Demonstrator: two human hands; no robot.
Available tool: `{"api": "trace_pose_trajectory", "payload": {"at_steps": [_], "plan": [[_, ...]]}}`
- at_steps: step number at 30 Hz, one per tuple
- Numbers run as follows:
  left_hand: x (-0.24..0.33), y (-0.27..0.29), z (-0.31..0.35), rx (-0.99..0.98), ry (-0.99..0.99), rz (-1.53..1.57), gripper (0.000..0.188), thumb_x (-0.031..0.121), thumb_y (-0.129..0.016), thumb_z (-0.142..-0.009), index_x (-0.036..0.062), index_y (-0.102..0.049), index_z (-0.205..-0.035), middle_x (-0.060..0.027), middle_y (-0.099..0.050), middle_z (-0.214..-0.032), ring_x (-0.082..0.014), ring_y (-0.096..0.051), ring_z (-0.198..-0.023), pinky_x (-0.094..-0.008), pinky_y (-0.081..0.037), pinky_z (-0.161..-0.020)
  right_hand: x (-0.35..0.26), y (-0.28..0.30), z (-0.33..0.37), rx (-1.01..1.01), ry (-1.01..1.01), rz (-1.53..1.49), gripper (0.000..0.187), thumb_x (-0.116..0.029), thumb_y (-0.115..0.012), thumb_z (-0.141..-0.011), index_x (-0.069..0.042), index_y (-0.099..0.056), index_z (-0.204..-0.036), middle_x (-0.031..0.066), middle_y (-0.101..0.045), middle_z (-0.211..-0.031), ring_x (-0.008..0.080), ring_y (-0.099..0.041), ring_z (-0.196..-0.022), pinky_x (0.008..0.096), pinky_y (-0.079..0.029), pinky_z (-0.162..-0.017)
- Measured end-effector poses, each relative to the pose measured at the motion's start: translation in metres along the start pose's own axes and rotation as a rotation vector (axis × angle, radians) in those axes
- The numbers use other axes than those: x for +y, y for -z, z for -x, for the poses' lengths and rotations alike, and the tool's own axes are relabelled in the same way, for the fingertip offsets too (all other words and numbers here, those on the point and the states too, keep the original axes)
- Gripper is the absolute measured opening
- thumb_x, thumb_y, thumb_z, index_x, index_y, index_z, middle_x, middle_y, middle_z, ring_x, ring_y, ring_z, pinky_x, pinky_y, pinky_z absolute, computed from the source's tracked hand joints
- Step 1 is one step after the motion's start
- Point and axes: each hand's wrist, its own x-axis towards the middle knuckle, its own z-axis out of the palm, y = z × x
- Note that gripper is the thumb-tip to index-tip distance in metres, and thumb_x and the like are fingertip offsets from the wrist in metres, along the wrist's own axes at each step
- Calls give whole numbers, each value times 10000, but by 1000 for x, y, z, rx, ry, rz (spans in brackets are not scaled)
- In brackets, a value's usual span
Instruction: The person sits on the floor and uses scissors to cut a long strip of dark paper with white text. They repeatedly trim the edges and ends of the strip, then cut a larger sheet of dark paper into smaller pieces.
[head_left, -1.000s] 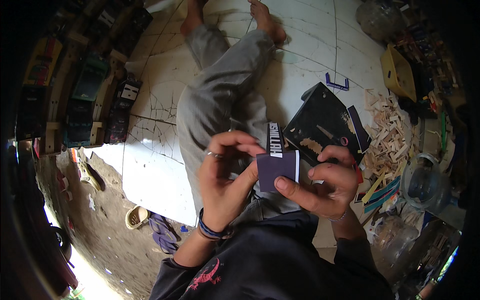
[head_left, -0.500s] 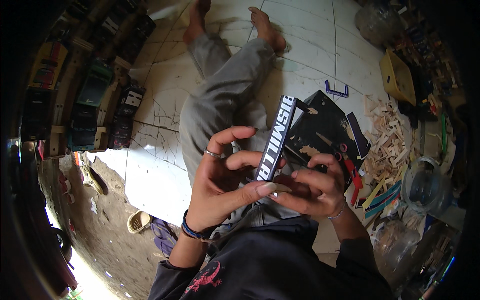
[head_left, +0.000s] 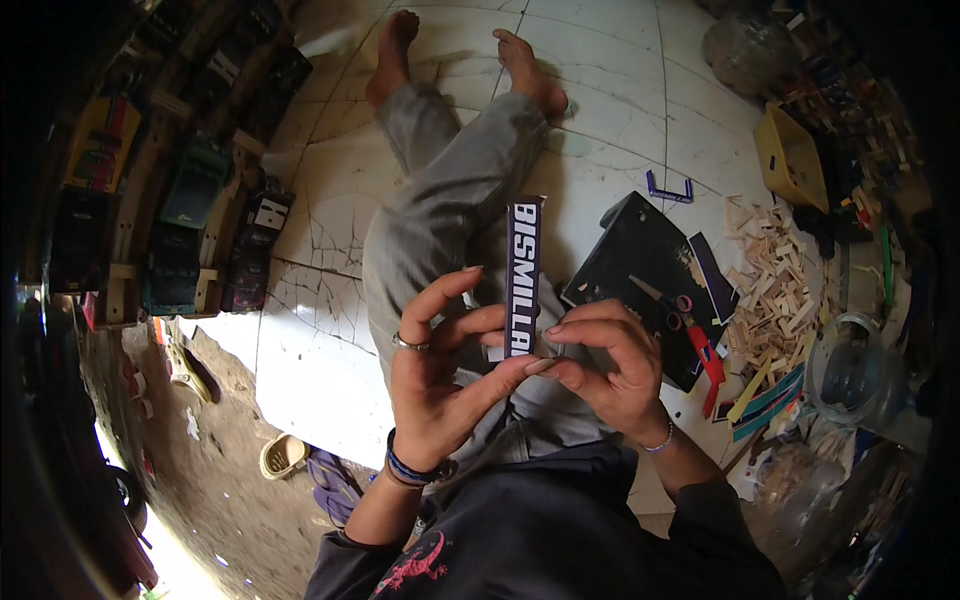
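A narrow dark purple lettered strip (head_left: 523,270) stands nearly upright above my lap, its face with large white lettering turned toward me. My left hand (head_left: 430,400) is closed on the strip's lower end, with the thumb in front and fingers behind. My right hand (head_left: 615,375) pinches at the same lower end, its thumb tip meeting the left thumb. The fingertips partly hide that end. Right of my lap, a black board (head_left: 625,255) carries scissors (head_left: 680,305) and a red-handled tool (head_left: 708,365).
A purple U-shaped piece (head_left: 668,190) lies on the tiled floor beyond the board. Small wood pieces (head_left: 775,270) are heaped at the right, near a yellow bin (head_left: 787,160) and a clear plastic jar (head_left: 850,370). Miniature truck-like boxes (head_left: 195,180) line the left. Sandals (head_left: 285,455) lie lower left.
The strip has turned from leaning right to nearly upright and moved left, its lettered face more toward me. My right hand has shifted slightly left, its thumb now at the strip's lower end.
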Motion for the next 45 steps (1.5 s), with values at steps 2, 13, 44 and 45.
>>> {"api": "trace_pose_trajectory", "payload": {"at_steps": [2,13,44,45], "plan": [[-3,1,1,8,8,-8,788,-84,-822,-795,2,-380,-1442,-161,-698,-1125,-181,-689,-1004,-312,-548,-928,1,-1,1,-42,11,13,253,-122,-809,-829,-74,-726,-1063,79,-691,-1041,235,-687,-935,348,-543,-791],[-14,5,4,-44,81,15,810,-73,-788,-836,8,-341,-1506,-127,-686,-1189,-169,-656,-1086,-297,-525,-966,2,-2,2,-40,48,130,159,-96,-781,-859,-76,-716,-1003,69,-706,-1008,229,-682,-905,339,-532,-795],[-35,-1,10,170,209,389,423,-118,-647,-930,1,-488,-1303,-187,-668,-1233,-218,-669,-1149,-314,-527,-994,29,-3,-10,-65,-116,6,278,-142,-757,-884,-38,-686,-1132,121,-671,-1221,267,-645,-1147,370,-505,-979],[-36,-1,10,180,208,390,421,-118,-647,-929,3,-487,-1299,-189,-667,-1235,-218,-669,-1149,-313,-527,-992,30,-3,-10,-68,-133,-23,273,-138,-751,-889,-38,-686,-1135,121,-669,-1227,265,-642,-1152,370,-501,-985]]}}
